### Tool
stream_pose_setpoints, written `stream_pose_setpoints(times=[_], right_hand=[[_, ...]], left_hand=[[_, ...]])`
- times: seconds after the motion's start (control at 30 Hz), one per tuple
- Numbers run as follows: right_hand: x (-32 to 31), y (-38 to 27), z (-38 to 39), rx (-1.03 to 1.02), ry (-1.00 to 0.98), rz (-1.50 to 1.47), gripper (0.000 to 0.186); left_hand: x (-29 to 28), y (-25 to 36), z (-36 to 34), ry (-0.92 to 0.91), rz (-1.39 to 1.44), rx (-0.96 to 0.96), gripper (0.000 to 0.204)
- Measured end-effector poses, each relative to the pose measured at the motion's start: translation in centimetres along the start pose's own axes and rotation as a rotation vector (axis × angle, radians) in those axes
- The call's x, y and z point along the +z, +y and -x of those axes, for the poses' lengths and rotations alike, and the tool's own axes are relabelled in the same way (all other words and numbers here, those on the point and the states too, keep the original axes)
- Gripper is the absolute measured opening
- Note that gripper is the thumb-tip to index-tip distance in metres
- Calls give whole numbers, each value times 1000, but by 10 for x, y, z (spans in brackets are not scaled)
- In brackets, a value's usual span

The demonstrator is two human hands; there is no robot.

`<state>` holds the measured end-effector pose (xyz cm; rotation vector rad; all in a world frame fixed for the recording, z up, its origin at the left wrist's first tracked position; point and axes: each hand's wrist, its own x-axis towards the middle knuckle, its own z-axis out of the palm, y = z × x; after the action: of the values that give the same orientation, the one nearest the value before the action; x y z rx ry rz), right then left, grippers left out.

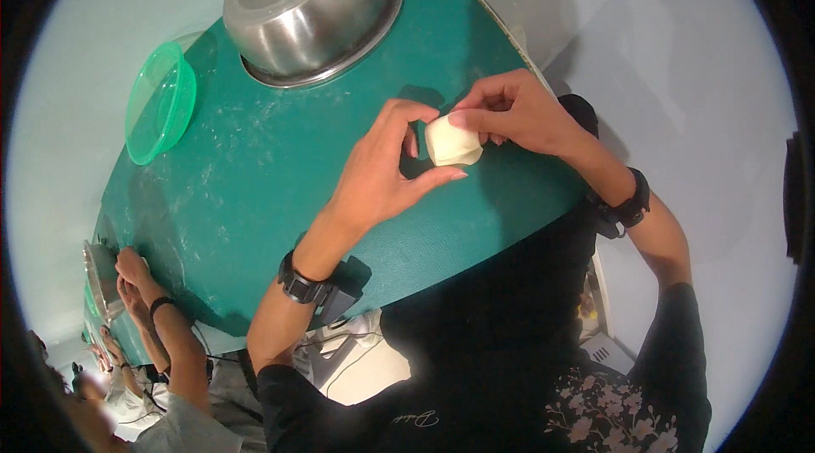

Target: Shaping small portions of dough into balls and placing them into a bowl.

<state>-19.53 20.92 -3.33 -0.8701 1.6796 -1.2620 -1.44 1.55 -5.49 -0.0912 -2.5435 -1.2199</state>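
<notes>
Head view shows both hands pinching a pale lump of dough above the green table: the left hand cups it from below and beside, the right hand grips its top with thumb and fingers. An upturned steel bowl and a green plastic bowl sit farther off, and another person's hands work at the table's left edge.

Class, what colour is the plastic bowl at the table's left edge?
Translucent green plastic bowl, seen in the head view.

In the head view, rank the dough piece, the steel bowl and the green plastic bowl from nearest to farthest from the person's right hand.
From the right hand:
1. Dough piece: pinched in its fingers, the left hand on it too.
2. Steel bowl: upside down, at the table's far edge, to the left.
3. Green plastic bowl: farthest left, overhanging the table edge.
</notes>
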Motion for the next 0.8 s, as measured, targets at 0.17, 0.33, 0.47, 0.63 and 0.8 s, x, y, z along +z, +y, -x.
stream_pose_setpoints(times=[0.17, 0.33, 0.47, 0.63, 0.8], right_hand=[[-2, 0, 0, -14, 33, -51, 30], [-4, 4, -1, -12, 17, -68, 29], [-8, 5, 0, -34, 18, -57, 28], [-1, 9, -3, -76, 23, -66, 27], [5, 8, 5, -71, 128, -20, 30]], left_hand=[[0, 0, 0, -10, 21, -8, 74], [-1, 1, 1, 0, 6, 2, 72], [0, 2, -1, -15, 4, 1, 73], [0, 1, 0, -4, -1, 8, 73], [0, 1, 0, -7, -2, 3, 73]])
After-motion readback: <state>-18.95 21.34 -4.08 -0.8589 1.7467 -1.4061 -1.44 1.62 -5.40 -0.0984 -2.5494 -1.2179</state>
